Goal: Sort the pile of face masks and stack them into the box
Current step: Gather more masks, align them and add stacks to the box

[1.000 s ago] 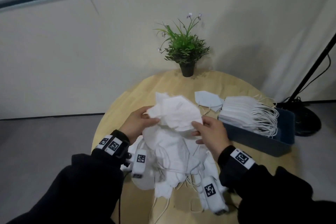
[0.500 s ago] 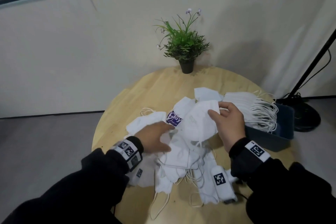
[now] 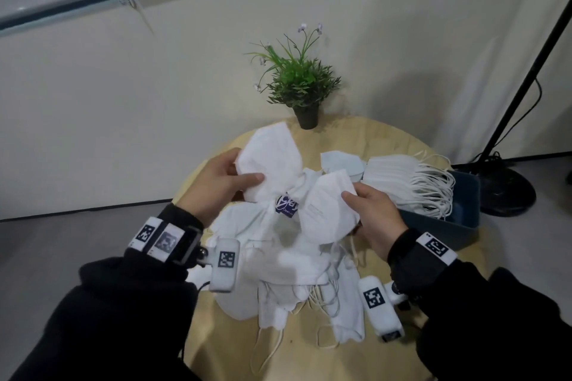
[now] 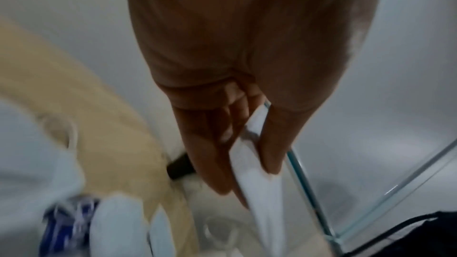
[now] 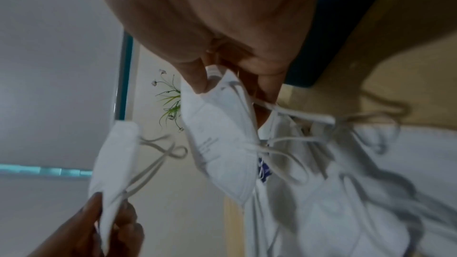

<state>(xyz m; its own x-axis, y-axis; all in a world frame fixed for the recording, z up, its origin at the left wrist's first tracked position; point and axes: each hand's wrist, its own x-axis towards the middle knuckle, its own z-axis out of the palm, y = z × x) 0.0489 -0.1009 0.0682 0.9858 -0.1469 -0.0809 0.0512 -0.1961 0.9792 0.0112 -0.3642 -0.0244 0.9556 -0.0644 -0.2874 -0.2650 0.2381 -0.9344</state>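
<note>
Round and pale, the wooden table [image 3: 387, 145] stands against a cream wall, a potted plant [image 3: 298, 86] at its 12 o'clock edge. At the table's centre lies the loose pile of face masks [image 3: 297, 275], white, ear loops tangled, with a blue-printed packet [image 3: 286, 207] among them. At about 10 o'clock from the pile, the person's left hand [image 3: 216, 185] is raised above it and pinches one folded white mask [image 3: 272, 164] by its edge, thumb on the near face and fingers [image 4: 210, 144] behind; the left wrist view shows the mask [image 4: 252, 163] clamped edge-on between them. At about 2 o'clock, the right hand [image 3: 374, 213] pinches a second mask [image 3: 328, 210] at its corner, thumb [image 5: 195, 77] pressed on top, loops dangling below. The two held masks sit close together, apart from each other, above the pile. At 3 o'clock stands the dark blue box [image 3: 464, 219], already carrying a neat stack of masks [image 3: 402, 182] with loops spilling to the right. One pale mask [image 3: 340, 162] lies flat on the table just left of that stack. A black lamp stand [image 3: 507, 185] rises beyond the box.
</note>
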